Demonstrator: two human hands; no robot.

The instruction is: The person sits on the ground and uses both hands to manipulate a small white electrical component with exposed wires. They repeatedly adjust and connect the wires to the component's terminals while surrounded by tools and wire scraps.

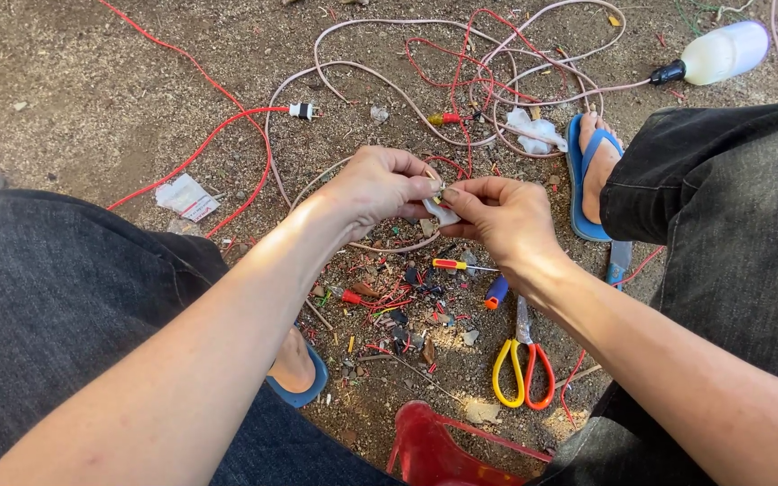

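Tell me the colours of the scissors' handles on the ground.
One handle of the scissors is yellow, the other red-orange; the head view shows them plainly, below the right hand.

Lay flat on the dirt left of the hands, beside a red cable loop: one small crumpled packet (187, 196), whitish plastic with red print, roughly rectangular. Saw no other packages, labels, signs or screens.

Brown dirt ground (65, 81), red wires (227, 126), pale wires (353, 72), scissors (522, 364), little screwdriver (456, 265), white bottle (718, 52), wire scraps (398, 306)
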